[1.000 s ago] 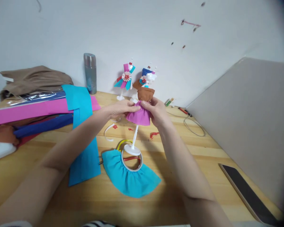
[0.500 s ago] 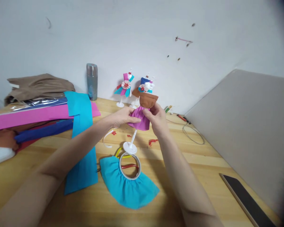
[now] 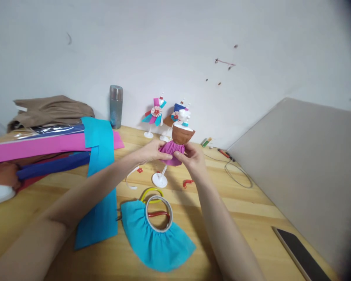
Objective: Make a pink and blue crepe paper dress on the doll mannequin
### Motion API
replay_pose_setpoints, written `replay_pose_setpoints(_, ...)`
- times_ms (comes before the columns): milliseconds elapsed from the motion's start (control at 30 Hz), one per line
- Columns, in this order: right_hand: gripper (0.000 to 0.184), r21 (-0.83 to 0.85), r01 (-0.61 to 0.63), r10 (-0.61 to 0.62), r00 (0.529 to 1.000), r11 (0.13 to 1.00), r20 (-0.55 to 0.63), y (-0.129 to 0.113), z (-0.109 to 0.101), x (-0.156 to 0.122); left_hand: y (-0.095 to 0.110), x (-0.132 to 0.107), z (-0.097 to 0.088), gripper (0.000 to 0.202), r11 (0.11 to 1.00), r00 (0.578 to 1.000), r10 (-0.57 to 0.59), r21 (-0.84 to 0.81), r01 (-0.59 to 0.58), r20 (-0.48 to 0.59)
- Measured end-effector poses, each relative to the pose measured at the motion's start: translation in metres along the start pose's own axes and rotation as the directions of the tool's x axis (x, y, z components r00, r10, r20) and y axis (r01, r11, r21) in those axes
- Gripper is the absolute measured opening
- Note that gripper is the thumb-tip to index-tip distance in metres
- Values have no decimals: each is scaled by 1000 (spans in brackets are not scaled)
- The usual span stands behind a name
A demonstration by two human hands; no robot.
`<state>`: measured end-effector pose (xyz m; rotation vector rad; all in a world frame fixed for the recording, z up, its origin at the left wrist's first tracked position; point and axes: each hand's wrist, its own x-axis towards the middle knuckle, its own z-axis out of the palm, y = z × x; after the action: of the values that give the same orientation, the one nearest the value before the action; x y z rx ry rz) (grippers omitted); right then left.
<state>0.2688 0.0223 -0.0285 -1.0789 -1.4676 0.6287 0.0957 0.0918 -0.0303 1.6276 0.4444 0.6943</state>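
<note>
A small white dress-form doll stand [image 3: 160, 180] leans slightly in front of me, its round base low on the table side. On it sits a gathered magenta skirt [image 3: 173, 154], with a flared brown cloth piece [image 3: 183, 134] standing up above it. My left hand [image 3: 154, 152] pinches the skirt's left side between thumb and fingers. On the right side, my right hand [image 3: 193, 157] grips the same skirt, thumb in front and fingers hidden behind. Nearer to me lie a gathered turquoise cloth [image 3: 160, 249] and a tape roll [image 3: 148, 220] resting on its inner edge.
Two dressed doll stands [image 3: 148, 134] are by the wall, near a metal flask [image 3: 116, 107]. Folded fabrics [image 3: 52, 113] and a long turquoise strip [image 3: 101, 210] lie left. Yellow-handled scissors [image 3: 148, 191] are partly under the roll. A phone [image 3: 301, 253] and cable [image 3: 240, 177] lie right.
The view has tilted up slightly. The stand's base has shifted away from the tape roll, which it overlapped before. The brown piece now shows more of its white inside; both hands keep hold of the skirt.
</note>
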Motion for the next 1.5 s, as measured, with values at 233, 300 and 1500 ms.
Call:
replay_pose_setpoints(233, 38, 25, -23, 24, 999, 999, -41, 5, -1, 0, -4, 1, 5, 33, 999, 998, -36, 35, 38, -51)
replay_pose_setpoints(300, 38, 38, -29, 31, 998, 999, -56, 6, -1, -1, -6, 0, 4, 26, 999, 999, -39, 21, 40, -21)
replay_pose_setpoints(1500, 38, -44, -117, 120, 990, 992, 75, -6, -11, -6, -6, -5, -21, 34, 988, 950, -127, 120, 96, 284)
